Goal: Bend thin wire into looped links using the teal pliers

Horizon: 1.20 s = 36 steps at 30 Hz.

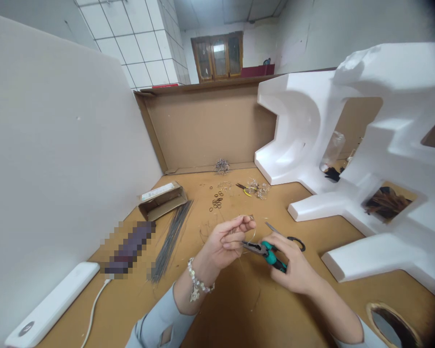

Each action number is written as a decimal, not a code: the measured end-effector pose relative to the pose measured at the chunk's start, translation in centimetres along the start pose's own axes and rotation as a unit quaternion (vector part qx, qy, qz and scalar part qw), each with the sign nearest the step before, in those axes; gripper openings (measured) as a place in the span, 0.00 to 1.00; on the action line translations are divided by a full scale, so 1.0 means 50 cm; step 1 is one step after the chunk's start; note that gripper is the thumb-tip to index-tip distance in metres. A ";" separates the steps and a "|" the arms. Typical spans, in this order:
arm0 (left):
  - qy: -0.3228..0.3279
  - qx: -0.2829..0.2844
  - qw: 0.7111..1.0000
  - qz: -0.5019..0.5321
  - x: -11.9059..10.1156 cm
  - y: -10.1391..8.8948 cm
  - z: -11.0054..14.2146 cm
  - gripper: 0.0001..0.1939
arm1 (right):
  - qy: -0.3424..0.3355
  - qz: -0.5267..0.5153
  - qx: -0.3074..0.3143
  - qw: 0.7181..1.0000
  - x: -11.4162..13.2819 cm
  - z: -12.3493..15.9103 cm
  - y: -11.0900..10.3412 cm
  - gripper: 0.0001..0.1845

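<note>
My left hand (226, 243) pinches a thin piece of wire (254, 235) that curves out from its fingertips; a small bit at the tips is too small to name. In my right hand (292, 263) is a pair of pliers (266, 253) with teal and black handles. Its jaws point left and reach the fingers of my left hand, close to the wire. Whether the jaws grip the wire I cannot tell. Behind my right hand lie scissors (296, 243) with black handles, partly covered by that hand.
Straight wires (172, 241) lie in a bundle at left, beside an open small cardboard box (163, 200). Several dark rings (217, 200), yellow-handled pliers (245, 190) and wire piles (259, 188) are farther back. White foam (311, 169) stands at right; a white power strip (54, 304) is at left.
</note>
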<state>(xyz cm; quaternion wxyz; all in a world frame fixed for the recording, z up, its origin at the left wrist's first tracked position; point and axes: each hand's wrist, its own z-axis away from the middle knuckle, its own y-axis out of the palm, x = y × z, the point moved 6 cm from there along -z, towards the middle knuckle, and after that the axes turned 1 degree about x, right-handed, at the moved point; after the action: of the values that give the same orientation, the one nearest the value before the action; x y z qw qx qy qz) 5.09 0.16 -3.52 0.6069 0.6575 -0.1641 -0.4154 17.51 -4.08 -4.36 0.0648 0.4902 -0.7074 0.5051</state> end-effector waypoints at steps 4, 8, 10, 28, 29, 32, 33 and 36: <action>0.002 0.004 1.000 -0.010 -0.002 0.002 0.000 0.18 | -0.002 0.012 -0.006 1.000 0.002 0.001 -0.004 0.24; 0.016 0.015 0.999 -0.038 -0.007 0.008 0.003 0.17 | 0.003 0.028 -0.006 1.000 0.005 0.003 -0.005 0.23; 0.034 0.017 0.997 -0.071 -0.013 0.012 0.006 0.15 | 0.010 0.040 -0.003 0.999 0.006 0.004 -0.005 0.22; 0.256 -0.014 0.846 -0.468 -0.091 0.059 0.057 0.09 | 0.090 0.048 0.033 0.994 -0.033 0.002 0.008 0.25; 0.257 -0.014 0.843 -0.472 -0.091 0.059 0.057 0.09 | 0.093 0.050 0.033 0.994 -0.034 0.002 0.008 0.24; 0.255 -0.013 0.841 -0.478 -0.087 0.058 0.056 0.09 | 0.103 0.053 0.031 0.993 -0.036 0.001 0.007 0.23; 0.252 -0.012 0.842 -0.476 -0.086 0.058 0.055 0.09 | 0.104 0.054 0.030 0.993 -0.036 0.001 0.006 0.23; 0.241 -0.002 0.855 -0.459 -0.081 0.057 0.051 0.09 | 0.097 0.050 0.033 0.993 -0.033 0.001 0.007 0.24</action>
<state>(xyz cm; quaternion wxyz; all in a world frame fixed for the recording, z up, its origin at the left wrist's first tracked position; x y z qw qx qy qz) 1.59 0.78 0.77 0.3689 0.7364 0.3087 -0.4758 18.12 -3.08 -5.57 0.0917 0.4044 -0.7044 0.5761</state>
